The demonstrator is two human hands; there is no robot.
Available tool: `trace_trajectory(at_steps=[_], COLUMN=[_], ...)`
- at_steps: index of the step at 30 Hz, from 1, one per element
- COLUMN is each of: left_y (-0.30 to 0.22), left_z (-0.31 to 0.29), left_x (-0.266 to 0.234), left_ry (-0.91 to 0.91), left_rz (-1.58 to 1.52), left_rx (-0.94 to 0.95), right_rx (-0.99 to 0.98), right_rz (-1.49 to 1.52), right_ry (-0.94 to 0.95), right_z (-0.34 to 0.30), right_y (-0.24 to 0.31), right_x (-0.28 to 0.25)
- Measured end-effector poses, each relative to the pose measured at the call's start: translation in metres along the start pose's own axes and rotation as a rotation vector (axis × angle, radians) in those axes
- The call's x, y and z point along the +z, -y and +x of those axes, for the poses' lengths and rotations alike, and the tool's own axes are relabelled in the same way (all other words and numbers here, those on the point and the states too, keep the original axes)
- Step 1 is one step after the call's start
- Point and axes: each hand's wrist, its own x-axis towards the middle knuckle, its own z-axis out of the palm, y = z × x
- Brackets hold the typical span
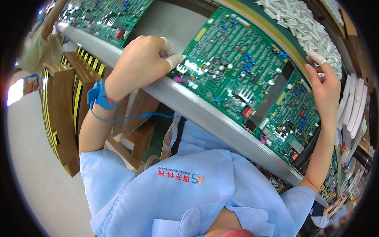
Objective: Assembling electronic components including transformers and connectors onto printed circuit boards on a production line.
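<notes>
My left hand [144, 63] is at the left edge of a green circuit board [221, 47]. Its fingers are curled together, with pale finger cots on the tips; whatever they pinch is hidden. A blue strap [103, 98] with a thin cord circles the left wrist. My right hand [327, 85] is raised beside a heap of small white plastic parts [288, 19]. Its fingers are bent, one wearing a pale cot, and the thumb stays apart with nothing visible between them. Below it lies a second green board [292, 122], crowded with components.
Both boards lie by a metal rail [213, 114] running along the bench front. Another board [106, 19] sits farther left. Brown cardboard pieces with black-yellow stripes [59, 114] stand at left, near another person's sleeve [43, 51]. White strips [353, 102] are stacked at right.
</notes>
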Motion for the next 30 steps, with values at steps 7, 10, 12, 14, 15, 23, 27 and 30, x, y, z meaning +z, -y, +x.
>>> trace_trajectory(at_steps=[7, 10, 12, 14, 15, 23, 27, 30], left_y=[-0.007, -0.002, -0.004, -0.005, -0.003, -0.008, -0.017, -0.017], left_z=[-0.003, 0.001, 0.0, 0.005, 0.007, 0.005, 0.019, 0.023], left_x=[-0.003, -0.003, -0.004, -0.003, -0.003, -0.008, -0.014, -0.016], left_ry=[-0.017, 0.001, 0.009, 0.023, 0.03, 0.075, 0.13, 0.246], left_rz=[-0.067, -0.069, -0.096, -0.074, -0.066, 0.003, 0.238, 0.026], left_rx=[-0.035, -0.028, -0.045, -0.039, -0.025, -0.038, 0.096, 0.119], right_rx=[0.023, 0.177, 0.492, 0.765, 0.757, 0.712, 0.738, 0.565], right_rz=[-0.091, -0.408, -0.594, -0.748, -0.74, -0.608, -0.598, -0.508], right_ry=[-0.119, -0.25, -0.296, -0.257, -0.265, -0.312, -0.401, -0.507], right_z=[-0.015, -0.04, -0.064, -0.082, -0.1, -0.169, -0.197, -0.182], right_y=[-0.034, -0.075, -0.128, -0.171, -0.216, -0.265, -0.233, -0.173], right_x=[-0.026, -0.081, -0.136, -0.163, -0.189, -0.214, -0.226, -0.184])
